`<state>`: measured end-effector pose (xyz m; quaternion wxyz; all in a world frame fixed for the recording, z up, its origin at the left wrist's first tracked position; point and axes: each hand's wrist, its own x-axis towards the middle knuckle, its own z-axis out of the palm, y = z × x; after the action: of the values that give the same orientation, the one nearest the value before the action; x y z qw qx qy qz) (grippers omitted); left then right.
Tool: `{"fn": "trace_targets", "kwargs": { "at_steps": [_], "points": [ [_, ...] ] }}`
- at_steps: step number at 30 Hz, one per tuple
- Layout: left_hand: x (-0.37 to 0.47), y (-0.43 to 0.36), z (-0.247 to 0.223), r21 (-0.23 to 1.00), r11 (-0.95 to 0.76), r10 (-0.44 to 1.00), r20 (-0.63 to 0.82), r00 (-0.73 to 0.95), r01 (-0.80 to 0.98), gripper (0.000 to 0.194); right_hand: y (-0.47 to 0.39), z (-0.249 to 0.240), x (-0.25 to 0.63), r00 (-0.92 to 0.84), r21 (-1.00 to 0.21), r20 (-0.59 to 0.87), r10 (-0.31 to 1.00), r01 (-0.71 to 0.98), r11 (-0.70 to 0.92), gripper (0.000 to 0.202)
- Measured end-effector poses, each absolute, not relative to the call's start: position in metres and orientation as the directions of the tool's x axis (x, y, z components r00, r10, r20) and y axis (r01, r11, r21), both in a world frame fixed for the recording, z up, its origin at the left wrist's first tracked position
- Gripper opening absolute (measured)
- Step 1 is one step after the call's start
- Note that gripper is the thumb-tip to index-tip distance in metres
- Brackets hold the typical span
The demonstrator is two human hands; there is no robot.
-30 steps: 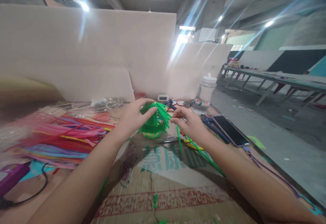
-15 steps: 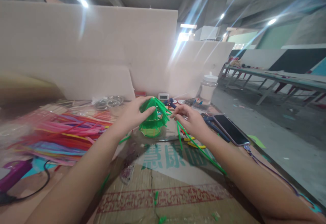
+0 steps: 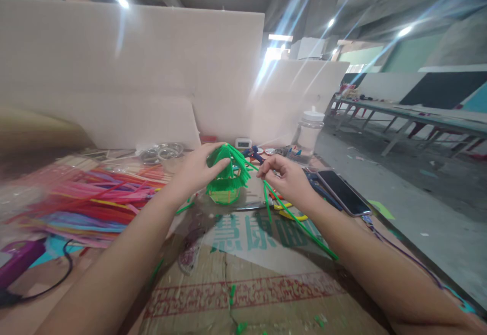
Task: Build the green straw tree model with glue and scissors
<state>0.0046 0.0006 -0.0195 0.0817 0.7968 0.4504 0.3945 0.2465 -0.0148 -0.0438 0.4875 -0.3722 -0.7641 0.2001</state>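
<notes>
My hands meet over a desk [image 3: 83, 264], just below the middle of the view, around a small green model [image 3: 229, 181] with a cone-shaped top and a paler, round lower part. Taking the model as the clock's center, my left hand [image 3: 200, 170] comes in from 8 o'clock and grasps its upper left side, thumb in front, the other fingers mostly hidden behind. My right hand [image 3: 286, 178], at 3 o'clock, is apart from the model; its thumb and fingertips pinch a thin green strip [image 3: 321, 244], which reaches from the model to my fingers and trails below toward 4 o'clock. A loose pile of pink, red, yellow and blue stems [image 3: 102, 195] spreads at 9 o'clock, partly blurred, and a purple tool [image 3: 23, 264] with a black cord lies at 8. A timer [image 3: 243, 143] is near 1 o'clock, a clear bottle [image 3: 309, 134] with a white lid stands at 2, and a dark-screened phone [image 3: 344, 193] lies at 3, beyond my right hand. Yellow handles [image 3: 292, 216] show at 4 o'clock. Toward 6 o'clock, printed cardboard [image 3: 190, 307] carries green scraps [image 3: 240, 328]. Pale boards [image 3: 152, 61] rise at 12.
</notes>
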Motion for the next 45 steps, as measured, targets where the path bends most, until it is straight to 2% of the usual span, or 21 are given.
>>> {"fn": "trace_targets", "kwargs": {
  "at_steps": [2,4,6,9,11,14,19,21,26,29,31,33,36,38,41,45],
  "points": [
    [0.004,0.002,-0.02,0.495,-0.583,0.783,0.555,0.281,0.644,0.048,-0.015,-0.042,0.245,-0.263,-0.722,0.564,0.783,0.303,0.622,0.002],
    [0.005,0.001,-0.02,0.501,-0.578,0.785,0.557,0.271,0.644,0.048,-0.015,-0.041,0.245,-0.261,-0.775,0.524,0.81,0.247,0.581,0.008],
    [0.006,-0.001,-0.018,0.51,-0.562,0.791,0.561,0.243,0.651,0.045,-0.014,-0.04,0.245,-0.232,-0.777,0.508,0.829,0.292,0.558,0.016],
    [0.009,-0.006,-0.016,0.515,-0.548,0.794,0.568,0.216,0.659,0.04,-0.014,-0.037,0.248,-0.213,-0.641,0.559,0.801,0.502,0.58,0.032],
    [0.01,-0.008,-0.015,0.503,-0.565,0.783,0.578,0.232,0.654,0.038,-0.015,-0.037,0.248,-0.245,-0.539,0.601,0.761,0.578,0.612,0.032],
    [0.012,-0.008,-0.016,0.477,-0.601,0.758,0.595,0.268,0.641,0.039,-0.02,-0.039,0.244,-0.327,-0.453,0.654,0.682,0.553,0.699,0.012],
    [0.013,-0.007,-0.017,0.43,-0.642,0.723,0.615,0.314,0.634,0.039,-0.025,-0.048,0.237,-0.519,-0.126,0.729,0.446,0.539,0.833,0.028],
    [0.014,-0.007,-0.016,0.42,-0.647,0.716,0.622,0.317,0.636,0.038,-0.025,-0.052,0.236,-0.554,-0.07,0.726,0.407,0.53,0.845,0.03],
    [0.014,-0.007,-0.016,0.426,-0.646,0.72,0.615,0.321,0.633,0.041,-0.022,-0.056,0.235,-0.519,-0.136,0.733,0.439,0.521,0.843,0.034],
    [0.013,-0.007,-0.016,0.478,-0.611,0.753,0.596,0.277,0.631,0.043,-0.019,-0.047,0.241,-0.481,-0.216,0.725,0.493,0.522,0.826,0.023],
    [0.011,-0.005,-0.017,0.526,-0.568,0.786,0.575,0.227,0.633,0.044,-0.013,-0.037,0.251,-0.37,-0.304,0.725,0.581,0.585,0.752,0.015],
    [0.009,-0.004,-0.018,0.562,-0.537,0.809,0.555,0.195,0.629,0.046,-0.003,-0.027,0.269,-0.199,-0.403,0.701,0.685,0.681,0.611,0.024],
    [0.006,-0.001,-0.019,0.582,-0.504,0.829,0.533,0.168,0.638,0.049,0.017,-0.026,0.302,-0.07,-0.445,0.557,0.827,0.816,0.369,0.035],
    [0.005,0.001,-0.02,0.581,-0.497,0.832,0.531,0.162,0.645,0.05,0.03,-0.035,0.322,-0.044,-0.435,0.433,0.9,0.864,0.252,0.03],
    [0.005,0.001,-0.02,0.576,-0.497,0.831,0.532,0.164,0.65,0.051,0.049,-0.056,0.336,-0.05,-0.437,0.338,0.94,0.876,0.204,0.021],
    [0.006,0.001,-0.019,0.585,-0.492,0.835,0.527,0.159,0.644,0.051,0.074,-0.076,0.324,-0.107,-0.443,0.261,0.959,0.87,0.217,0.041]
  ]
}}
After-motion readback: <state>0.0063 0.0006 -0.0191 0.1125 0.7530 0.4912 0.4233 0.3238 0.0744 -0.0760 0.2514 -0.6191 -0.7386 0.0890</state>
